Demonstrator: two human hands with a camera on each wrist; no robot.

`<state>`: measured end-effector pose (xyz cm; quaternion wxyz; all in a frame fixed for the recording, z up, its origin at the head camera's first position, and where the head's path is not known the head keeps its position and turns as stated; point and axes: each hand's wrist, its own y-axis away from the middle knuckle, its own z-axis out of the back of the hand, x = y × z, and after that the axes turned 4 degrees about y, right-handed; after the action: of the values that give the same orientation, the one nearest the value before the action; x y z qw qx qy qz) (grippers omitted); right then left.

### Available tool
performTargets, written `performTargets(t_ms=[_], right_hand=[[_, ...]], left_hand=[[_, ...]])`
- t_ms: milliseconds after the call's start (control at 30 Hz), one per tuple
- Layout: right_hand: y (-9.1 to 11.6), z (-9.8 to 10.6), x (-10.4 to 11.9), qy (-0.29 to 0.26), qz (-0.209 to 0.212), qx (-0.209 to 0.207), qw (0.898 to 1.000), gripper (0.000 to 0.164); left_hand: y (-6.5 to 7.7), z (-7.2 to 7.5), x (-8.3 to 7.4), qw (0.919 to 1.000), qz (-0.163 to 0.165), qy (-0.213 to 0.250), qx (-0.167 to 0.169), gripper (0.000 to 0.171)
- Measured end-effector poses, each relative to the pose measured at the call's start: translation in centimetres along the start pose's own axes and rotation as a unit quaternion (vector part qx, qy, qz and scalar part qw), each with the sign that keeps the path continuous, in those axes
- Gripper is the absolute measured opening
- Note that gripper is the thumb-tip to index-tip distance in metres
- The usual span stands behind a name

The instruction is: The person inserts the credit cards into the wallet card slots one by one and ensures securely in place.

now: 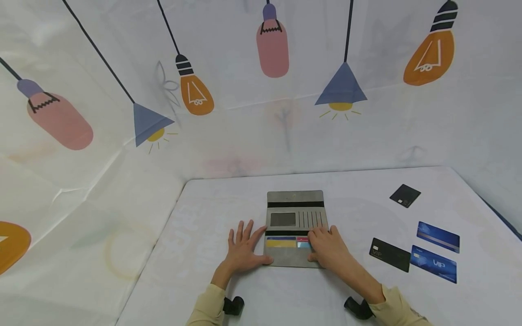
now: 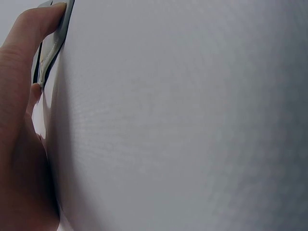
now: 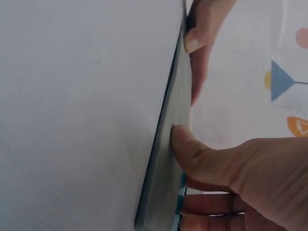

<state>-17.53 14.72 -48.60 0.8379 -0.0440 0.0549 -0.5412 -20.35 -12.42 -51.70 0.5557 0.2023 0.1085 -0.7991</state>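
Note:
A grey card wallet [image 1: 294, 259] lies unfolded on the white table, with dark bands and a smoky window in its upper half. Small colourful cards [image 1: 281, 242], yellow, blue and pink, show in its lower pockets. My left hand [image 1: 244, 249] rests flat at the wallet's left side, fingers spread, index fingertip and thumb at its edge. On the lower right of the wallet lies my right hand [image 1: 330, 249]. Its thumb [image 3: 185, 144] presses the grey cover and its bent fingers reach over the pocket's cards; whether they pinch a card I cannot tell.
To the right lie a black VIP card [image 1: 390, 255], a blue VIP card [image 1: 434, 264], another blue card [image 1: 438, 237] with a stripe, and a small black card [image 1: 405, 195] farther back. A white curtain [image 1: 244, 140] printed with lamps hangs behind the table.

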Motion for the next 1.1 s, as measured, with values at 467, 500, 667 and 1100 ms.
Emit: performTargets(t_ms=[467,500,667,1100], right_hand=[[0.2,0.1,0.3,-0.003,0.004,-0.005,1.0,0.051],[0.2,0.2,0.3,-0.007,0.001,-0.002,1.0,0.05],[0.1,0.3,0.3,-0.032,-0.007,0.005,0.999,0.049],[0.2,2.0,-3.2,-0.08,0.007,0.011,0.997,0.035]], left_hand=[[-0.1,0.0,0.0,1.0,0.001,-0.001,0.001,0.089],[-0.1,0.0,0.1,1.0,0.002,-0.002,0.002,0.089],[0.0,-0.1,0.3,1.0,0.004,-0.006,0.001,0.09],[0.0,0.0,0.2,1.0,-0.004,0.002,-0.002,0.09]])
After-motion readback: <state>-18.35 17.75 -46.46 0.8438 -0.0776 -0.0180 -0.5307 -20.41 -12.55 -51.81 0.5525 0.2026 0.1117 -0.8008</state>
